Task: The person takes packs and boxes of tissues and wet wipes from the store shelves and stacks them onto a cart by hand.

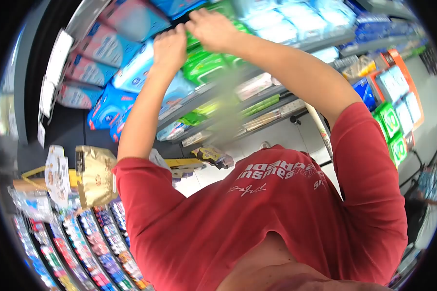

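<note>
Both arms reach up to a shelf of soft packs at the top of the head view. My left hand [170,48] is closed, its fingers curled over at a dark gap between blue and green packs. Close beside it, my right hand [211,31] is also closed, with fingertips bent down near the left one. Whatever the fingers hold, if anything, is hidden. Below my right hand lies a green pack [201,65], with a light-blue and white pack [133,70] to the left of my left hand.
Pink and blue packs [99,46] stand at left, white and blue packs [277,24] at upper right. Lower shelf edges [194,104] run below my arms. A gold bag [96,174] hangs at left; an orange-edged display [403,92] stands at right.
</note>
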A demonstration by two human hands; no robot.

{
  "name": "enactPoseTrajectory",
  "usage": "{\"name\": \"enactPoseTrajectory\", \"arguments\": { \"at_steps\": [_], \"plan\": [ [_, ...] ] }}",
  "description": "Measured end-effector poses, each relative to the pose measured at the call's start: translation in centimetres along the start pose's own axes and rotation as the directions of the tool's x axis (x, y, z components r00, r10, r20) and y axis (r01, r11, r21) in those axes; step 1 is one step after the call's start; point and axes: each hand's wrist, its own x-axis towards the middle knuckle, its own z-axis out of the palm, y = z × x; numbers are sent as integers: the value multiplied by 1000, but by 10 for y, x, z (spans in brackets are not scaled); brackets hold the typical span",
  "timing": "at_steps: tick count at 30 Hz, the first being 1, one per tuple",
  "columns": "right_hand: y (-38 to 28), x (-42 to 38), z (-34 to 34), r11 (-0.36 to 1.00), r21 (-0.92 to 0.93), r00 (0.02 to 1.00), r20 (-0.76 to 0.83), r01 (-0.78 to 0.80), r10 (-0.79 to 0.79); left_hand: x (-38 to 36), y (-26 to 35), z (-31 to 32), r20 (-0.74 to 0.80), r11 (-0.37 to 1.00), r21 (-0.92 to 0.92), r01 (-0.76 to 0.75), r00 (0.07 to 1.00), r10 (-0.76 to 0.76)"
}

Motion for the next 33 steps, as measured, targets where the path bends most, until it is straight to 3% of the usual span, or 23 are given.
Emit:
{"name": "enactPoseTrajectory", "arguments": {
  "at_steps": [3,5,7,8,9,10,11,13,15,17,18,22,23,24,25,27,30,31,33],
  "plan": [
    [4,-31,-12,994,99,987,-158,35,-19,-4,15,-14,-219,980,-122,-155,968,126],
    [12,-66,-38,996,88,980,-201,17,1,-7,45,-44,-175,968,-220,-118,981,79],
    [22,-108,-64,991,136,969,-244,-12,46,-7,71,-54,-277,915,-359,-184,957,84],
    [25,-131,-77,981,166,969,-209,-99,133,-2,89,-50,-283,894,-389,-222,952,114],
    [28,-157,-89,979,155,967,-200,-129,159,1,106,-51,-298,794,-559,-240,951,78],
    [30,-184,-102,934,271,944,-167,-233,284,4,121,-51,-302,666,-703,-250,953,40],
    [32,-213,-119,867,379,909,-132,-323,396,12,146,-55,-330,588,-741,-324,939,101],
    [37,-273,-139,776,431,841,-66,-461,537,25,202,-51,-285,397,-857,-329,944,167],
    [31,-334,-166,652,439,724,-5,-618,690,35,262,-46,-188,182,-950,-254,930,316],
    [19,-391,-189,498,404,562,51,-767,825,32,329,-40,-55,-118,-993,-5,905,423],
    [10,-415,-203,353,461,448,112,-814,887,32,357,-26,-139,-64,-990,-124,834,535],
    [-33,-502,-263,-118,578,44,257,-808,965,1,469,-60,-63,-280,-944,176,736,674],
    [-43,-525,-273,-228,623,-42,298,-749,954,-3,487,-78,13,-186,-957,224,672,740],
    [-52,-545,-282,-260,634,-97,280,-728,955,-16,514,-71,-72,-163,-984,66,694,716],
    [-61,-562,-290,-289,647,-150,263,-706,953,-18,523,-102,169,-58,-927,369,551,817],
    [-71,-587,-300,-296,647,-176,245,-703,953,-33,563,-103,70,-183,-921,342,611,789],
    [-73,-610,-300,-334,742,-317,172,-581,933,-37,607,-102,142,-122,-925,360,625,768],
    [-69,-611,-299,-336,744,-312,179,-577,933,-32,610,-107,150,-115,-925,362,627,765],
    [-57,-615,-295,-321,757,-389,97,-569,916,-15,611,-129,126,-65,-972,226,734,668]
  ]
}}
